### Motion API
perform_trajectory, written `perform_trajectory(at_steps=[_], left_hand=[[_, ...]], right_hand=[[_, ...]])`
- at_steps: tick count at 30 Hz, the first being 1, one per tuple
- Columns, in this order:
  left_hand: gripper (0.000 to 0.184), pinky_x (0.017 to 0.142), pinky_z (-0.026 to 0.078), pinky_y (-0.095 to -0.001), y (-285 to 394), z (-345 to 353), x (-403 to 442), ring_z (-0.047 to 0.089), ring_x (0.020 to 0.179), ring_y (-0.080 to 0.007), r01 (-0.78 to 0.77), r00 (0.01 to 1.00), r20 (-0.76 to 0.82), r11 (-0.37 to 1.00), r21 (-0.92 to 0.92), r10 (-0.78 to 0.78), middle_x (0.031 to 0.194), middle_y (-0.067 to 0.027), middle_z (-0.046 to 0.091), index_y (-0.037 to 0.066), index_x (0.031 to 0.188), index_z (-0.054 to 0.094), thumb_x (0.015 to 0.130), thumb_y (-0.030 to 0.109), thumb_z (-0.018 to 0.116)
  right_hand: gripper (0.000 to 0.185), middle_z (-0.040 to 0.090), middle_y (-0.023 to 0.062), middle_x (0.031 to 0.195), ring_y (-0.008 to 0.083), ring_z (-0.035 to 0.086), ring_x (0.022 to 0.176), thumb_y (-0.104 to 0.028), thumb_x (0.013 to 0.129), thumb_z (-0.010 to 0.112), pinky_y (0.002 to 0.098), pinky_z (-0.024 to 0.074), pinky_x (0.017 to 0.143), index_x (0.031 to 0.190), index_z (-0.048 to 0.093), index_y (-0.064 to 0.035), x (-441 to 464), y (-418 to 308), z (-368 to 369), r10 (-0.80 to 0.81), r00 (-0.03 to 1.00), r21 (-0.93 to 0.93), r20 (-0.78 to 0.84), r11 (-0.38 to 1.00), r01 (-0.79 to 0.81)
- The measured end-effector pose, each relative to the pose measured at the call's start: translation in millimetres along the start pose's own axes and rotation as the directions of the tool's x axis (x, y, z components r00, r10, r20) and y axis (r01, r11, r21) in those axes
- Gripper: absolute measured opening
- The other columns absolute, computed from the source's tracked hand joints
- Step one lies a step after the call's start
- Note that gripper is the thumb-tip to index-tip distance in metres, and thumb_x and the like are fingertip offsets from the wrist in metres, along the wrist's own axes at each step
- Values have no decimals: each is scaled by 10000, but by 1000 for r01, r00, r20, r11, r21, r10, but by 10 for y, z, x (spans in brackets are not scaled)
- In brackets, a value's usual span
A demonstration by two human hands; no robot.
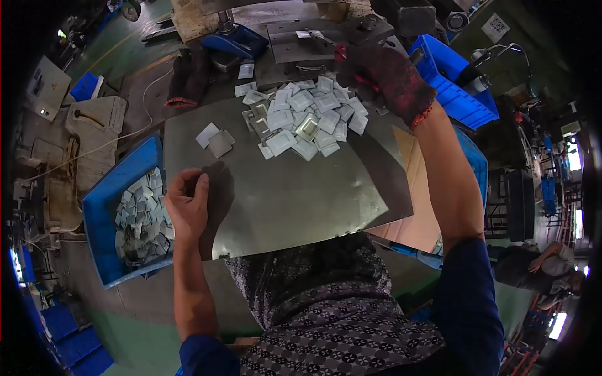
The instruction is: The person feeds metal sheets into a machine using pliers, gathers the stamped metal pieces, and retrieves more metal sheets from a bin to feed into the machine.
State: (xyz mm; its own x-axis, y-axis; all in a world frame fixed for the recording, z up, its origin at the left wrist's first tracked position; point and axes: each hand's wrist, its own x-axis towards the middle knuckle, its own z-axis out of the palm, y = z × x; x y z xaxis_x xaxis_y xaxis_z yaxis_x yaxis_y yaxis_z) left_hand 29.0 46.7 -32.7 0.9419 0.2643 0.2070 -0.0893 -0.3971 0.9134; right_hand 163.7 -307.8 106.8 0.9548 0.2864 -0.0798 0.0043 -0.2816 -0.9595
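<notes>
My bare left hand (188, 203) is over the left edge of the metal sheet (282, 200), its fingers curled in towards the thumb; whatever they may hold is hidden. In a dark red glove, my right hand (392, 81) grips a red-handled tool (340, 52). The tool's thin tip reaches towards a small plate (303, 34) on the machine's flat metal bed (282, 50). Many small square metal pieces (307, 119) are heaped at the back of the sheet, below and left of my right hand. Two more pieces (220, 143) lie apart, beyond my left hand.
A blue bin (103, 225) full of metal pieces stands at the left. A dark glove (188, 78) lies behind the sheet's left corner. Blue crates (461, 100) and cardboard (407, 219) are at the right. Farther right, another person (533, 269) is in view.
</notes>
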Motion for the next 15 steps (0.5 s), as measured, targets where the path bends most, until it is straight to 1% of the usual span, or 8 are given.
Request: perform_trajectory(at_steps=[2, 3, 5, 6, 8, 11, 13, 15], left_hand=[[175, 721, 469, -225, -18, 6, 3, 587, 793, -84, 6, 1000, -15, 1000, -22, -6, 862, -46, 658, -21, 1004, 629, 876, 90, 670], [175, 721, 469, -225, -33, 10, 7, 587, 793, -84, 4, 1000, -10, 1000, -23, -4, 862, -46, 658, -21, 1004, 629, 876, 90, 670], [176, 719, 471, -228, -66, 5, 2, 586, 793, -85, -3, 1000, -22, 1000, -31, 2, 870, -49, 659, -21, 1008, 627, 878, 90, 668], [176, 719, 471, -228, -59, 1, 2, 586, 793, -85, -2, 1000, -24, 1000, -31, 2, 870, -49, 659, -21, 1008, 627, 878, 90, 668], [177, 712, 475, -237, -17, -1, -5, 587, 785, -90, -18, 1000, -20, 1000, -22, 18, 867, -47, 658, -22, 1013, 626, 877, 83, 666], [217, 707, 470, -230, 51, 20, 17, 579, 759, -78, -2, 1000, 2, 1000, 15, 2, 853, -53, 653, 2, 1043, 630, 859, 104, 687], [310, 708, 490, -268, 297, 47, 77, 615, 740, -138, 94, 993, 43, 956, 278, -110, 865, -93, 665, 32, 1084, 634, 821, 170, 723], [403, 744, 502, -337, 277, 137, 201, 637, 810, -238, -160, 987, 49, 871, 465, 155, 898, -126, 676, 66, 1111, 640, 765, 243, 747]], right_hand=[[307, 603, 7, 674, 80, 489, 505, -355, 949, 548, 242, 317, 416, 797, 615, -97, 96, 157, -111, -40, 998, 22, -47, 999, 41], [293, 615, 23, 675, 104, 525, 521, -342, 949, 553, 246, 364, 453, 831, 632, -85, 181, 240, -192, -423, 906, -305, 4, 862, 404], [283, 627, 39, 676, 127, 561, 537, -329, 948, 558, 249, 411, 489, 865, 650, -74, 149, 312, -316, -705, 688, -557, 174, 506, 659], [187, 653, 74, 804, 159, 615, 689, -247, 920, 604, 273, 474, 611, 965, 654, -72, -80, 57, -255, -438, 895, -530, 90, 739, 415], [198, 680, 109, 932, 192, 669, 841, -164, 891, 649, 297, 536, 733, 1065, 659, -71, -356, -6, -159, -111, 993, -481, 33, 869, 113], [289, 654, 142, 1048, 210, 662, 878, -43, 866, 621, 307, 541, 726, 1155, 630, -61, -652, 390, -284, -260, 959, -173, 113, 945, 277], [368, 625, 160, 1112, 221, 656, 908, 44, 827, 594, 304, 540, 715, 1182, 612, -52, -806, 536, -229, -490, 815, -287, 309, 769, 571], [315, 643, 159, 1056, 256, 663, 906, 77, 799, 578, 323, 536, 754, 1089, 630, -35, -926, 523, 30, -499, 789, -212, 358, 780, 589]])
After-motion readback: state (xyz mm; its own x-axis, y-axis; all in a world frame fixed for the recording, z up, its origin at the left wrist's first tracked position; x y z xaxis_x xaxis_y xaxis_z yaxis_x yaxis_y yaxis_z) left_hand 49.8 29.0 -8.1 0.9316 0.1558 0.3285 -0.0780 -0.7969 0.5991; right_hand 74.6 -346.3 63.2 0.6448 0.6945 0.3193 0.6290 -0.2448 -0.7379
